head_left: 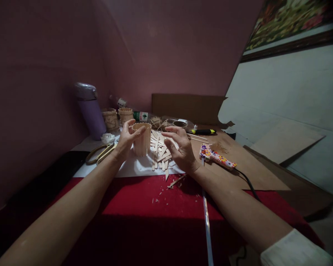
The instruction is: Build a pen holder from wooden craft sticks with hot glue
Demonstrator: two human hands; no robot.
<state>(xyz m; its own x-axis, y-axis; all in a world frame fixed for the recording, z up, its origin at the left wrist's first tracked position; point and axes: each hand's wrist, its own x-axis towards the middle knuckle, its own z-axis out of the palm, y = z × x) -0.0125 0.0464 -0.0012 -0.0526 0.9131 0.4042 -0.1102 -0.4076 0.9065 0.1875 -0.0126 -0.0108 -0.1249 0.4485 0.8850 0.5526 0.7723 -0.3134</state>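
A round cup made of upright wooden craft sticks (142, 143) stands on white paper in front of me. My left hand (127, 137) grips it from the left, thumb across the near side by the rim; the fingertips behind are partly hidden. To the right, my right hand (180, 147) hangs open with fingers apart, holding nothing. Beneath and beside it lies a loose pile of craft sticks (160, 150). A flower-patterned glue gun (216, 157), with a long clear glue stick (207, 225) at its rear, rests right of my right hand.
Scissors (98, 153) lie at the left near a purple bottle (91, 114). Behind are two decorated stick cups (110, 119), a plastic bottle with a green label (141, 116) and a yellow-black utility knife (204, 131). Cardboard (255, 173) covers the right; red cloth (144, 203) the front.
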